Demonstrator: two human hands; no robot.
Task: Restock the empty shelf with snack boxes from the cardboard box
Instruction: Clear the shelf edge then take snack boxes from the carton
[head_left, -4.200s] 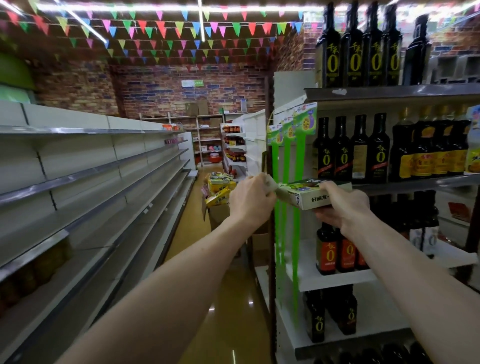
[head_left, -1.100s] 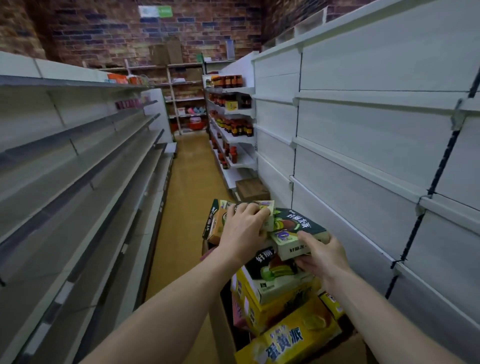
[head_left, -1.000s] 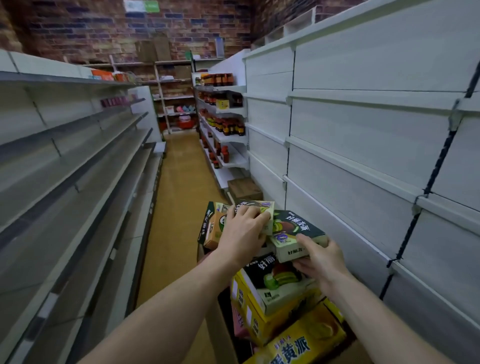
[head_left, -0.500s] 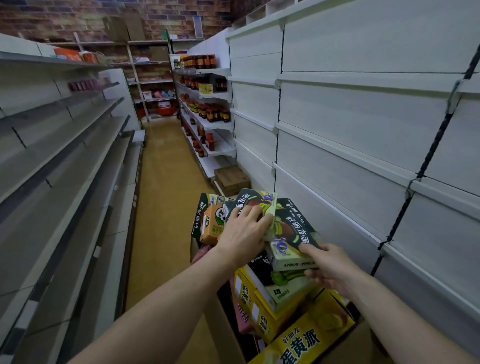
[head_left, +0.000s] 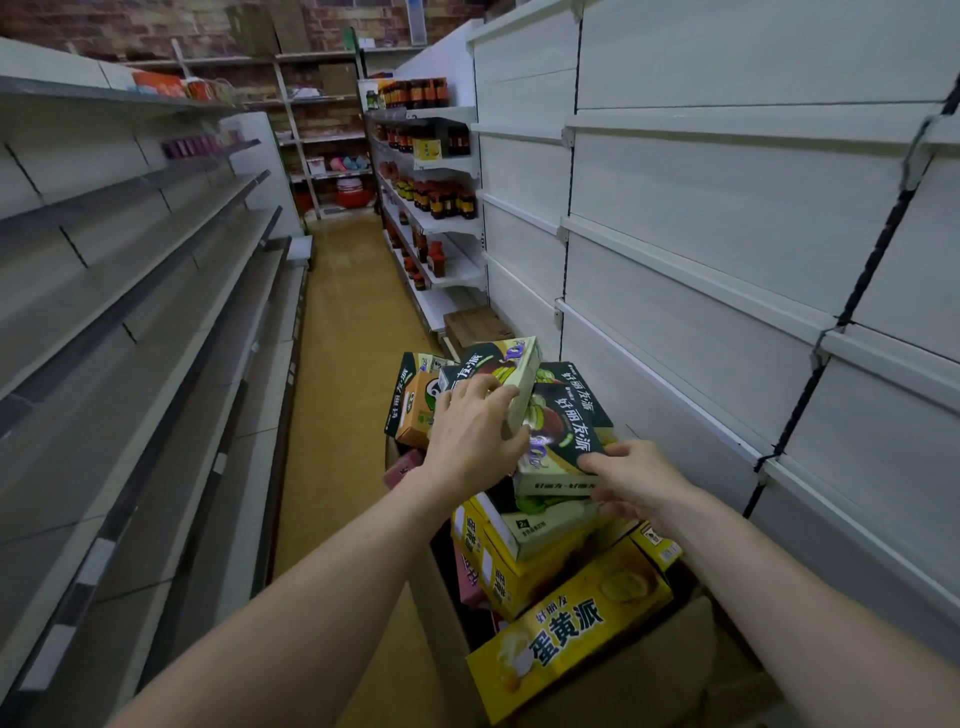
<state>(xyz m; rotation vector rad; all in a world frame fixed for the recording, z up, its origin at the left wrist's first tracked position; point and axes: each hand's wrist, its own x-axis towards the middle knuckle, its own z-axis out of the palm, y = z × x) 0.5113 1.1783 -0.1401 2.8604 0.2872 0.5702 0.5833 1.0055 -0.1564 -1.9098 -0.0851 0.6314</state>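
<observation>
So the left hand curls its fingers over a tilted green snack box, and the right hand pinches the dark box by its near corner. Both are atop the cardboard box pile. I'd lift straight up, slowly.

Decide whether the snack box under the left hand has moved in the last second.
Yes. The left hand has tipped the snack box upward; its far corner now stands higher over the orange panda box, which stayed put.
</observation>
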